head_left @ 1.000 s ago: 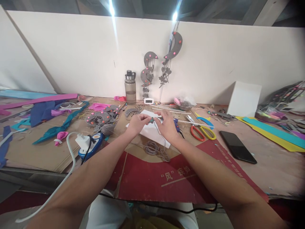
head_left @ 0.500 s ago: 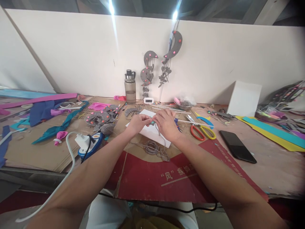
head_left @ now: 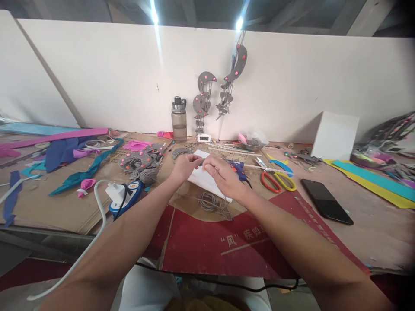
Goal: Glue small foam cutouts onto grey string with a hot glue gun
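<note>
My left hand (head_left: 185, 169) is closed in a pinch, thumb against forefinger, on a small greyish bit too tiny to name. Fingertips almost meeting it, my right hand (head_left: 223, 175) is curled with its fingers together; what they hold is hidden behind the hand. Both are above a white sheet or board (head_left: 207, 183) lying on the cardboard. Just below, toward me, lies a loose coil of grey cord (head_left: 208, 202), with strands trailing right beneath my right wrist. A blue glue gun (head_left: 240, 169) is partly covered by my right hand.
Scissors with red and yellow handles (head_left: 280, 181) and a black phone (head_left: 326, 201) lie to the right. On the left are a power strip (head_left: 131, 194), grey felt pieces with pink dots (head_left: 139, 160) and coloured strips. A water bottle (head_left: 179, 123) stands at the wall.
My right hand has turned and its fingers have curled in more. The cord seen hanging between the hands and the small teal bit no longer show. The view has shifted slightly.
</note>
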The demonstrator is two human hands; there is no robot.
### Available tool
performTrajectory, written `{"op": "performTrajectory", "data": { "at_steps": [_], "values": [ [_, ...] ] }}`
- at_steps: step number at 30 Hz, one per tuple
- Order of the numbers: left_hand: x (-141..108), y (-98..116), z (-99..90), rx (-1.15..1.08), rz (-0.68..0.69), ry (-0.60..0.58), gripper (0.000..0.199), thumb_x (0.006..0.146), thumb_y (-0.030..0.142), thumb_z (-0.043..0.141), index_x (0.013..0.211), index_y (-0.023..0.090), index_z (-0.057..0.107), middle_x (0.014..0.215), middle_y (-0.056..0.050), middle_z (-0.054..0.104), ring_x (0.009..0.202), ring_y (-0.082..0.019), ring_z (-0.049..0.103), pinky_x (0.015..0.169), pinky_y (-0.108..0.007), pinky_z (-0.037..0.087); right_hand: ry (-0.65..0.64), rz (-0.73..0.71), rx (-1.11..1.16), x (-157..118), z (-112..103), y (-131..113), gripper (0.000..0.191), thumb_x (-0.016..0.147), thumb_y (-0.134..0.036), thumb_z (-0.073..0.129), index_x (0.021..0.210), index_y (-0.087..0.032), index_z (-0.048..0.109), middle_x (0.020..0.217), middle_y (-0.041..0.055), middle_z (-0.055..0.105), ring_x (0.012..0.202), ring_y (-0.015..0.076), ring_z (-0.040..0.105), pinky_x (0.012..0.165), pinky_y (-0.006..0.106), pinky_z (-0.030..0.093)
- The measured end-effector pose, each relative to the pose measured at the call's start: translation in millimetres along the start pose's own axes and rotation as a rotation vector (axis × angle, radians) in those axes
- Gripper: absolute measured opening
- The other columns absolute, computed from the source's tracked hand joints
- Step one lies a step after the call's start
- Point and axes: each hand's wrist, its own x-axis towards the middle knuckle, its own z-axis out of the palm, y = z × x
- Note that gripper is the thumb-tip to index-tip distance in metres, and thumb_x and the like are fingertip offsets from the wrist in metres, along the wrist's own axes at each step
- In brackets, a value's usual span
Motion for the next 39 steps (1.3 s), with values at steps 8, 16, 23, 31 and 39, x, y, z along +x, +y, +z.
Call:
{"op": "performTrajectory", "data": {
  "at_steps": [8,16,23,31,39],
  "values": [
    [5.5,-8.0,-4.6,-0.147,-0.001,0.071,0.024,0.070,0.038,0.068,0.074,0.015,0.070,0.058,-0.002,0.061,0.048,-0.009,0.045,0.046,-0.021,0.031,0.151,0.078,-0.060,-2.9,14.1,-5.7,0.015,0.091,-0.032,0.048,0.094,-0.019,0.056,0.098,0.0063,0.059,0.096,0.0176,0.052,0.088,0.034,0.041],
    [-0.4,-2.2,-0.3,-0.119,0.032,0.054,0.028,0.075,0.043,0.063,0.080,0.016,0.067,0.053,0.000,0.057,0.043,-0.006,0.038,0.043,-0.019,0.029,0.095,0.529,0.023,-4.7,19.0,37.0,0.036,0.083,-0.034,0.055,0.116,-0.018,0.049,0.097,0.0058,0.067,0.092,0.0180,0.058,0.083,0.035,0.041],
    [1.4,-5.2,-4.2,-0.109,0.038,0.137,0.028,0.075,0.043,0.063,0.081,0.016,0.067,0.055,0.001,0.058,0.039,-0.005,0.036,0.039,-0.019,0.025,-0.026,0.344,-0.032,-6.4,23.6,13.1,0.017,0.088,-0.018,0.044,0.091,-0.019,0.061,0.075,-0.0008,0.064,0.068,0.0110,0.056,0.067,0.024,0.039],
    [2.1,-1.0,-1.1,-0.577,-0.150,0.134,0.029,0.069,0.036,0.071,0.086,0.015,0.060,0.076,-0.004,0.065,0.060,-0.013,0.065,0.035,-0.015,0.019,-0.154,0.213,-0.353,-12.0,34.8,4.9,0.023,0.095,-0.023,0.038,0.095,-0.018,0.060,0.094,0.0059,0.066,0.085,0.0148,0.058,0.075,0.027,0.038],
    [8.5,5.5,-16.3,-0.792,-0.192,0.055,0.028,0.065,0.028,0.076,0.070,0.012,0.054,0.049,0.006,0.047,0.035,0.000,0.035,0.032,-0.014,0.012,-0.296,-0.080,-0.429,-17.3,41.4,-19.3,0.030,0.097,-0.032,0.034,0.096,-0.020,0.062,0.089,0.0046,0.065,0.079,0.0142,0.058,0.065,0.027,0.038]
  ]
}}
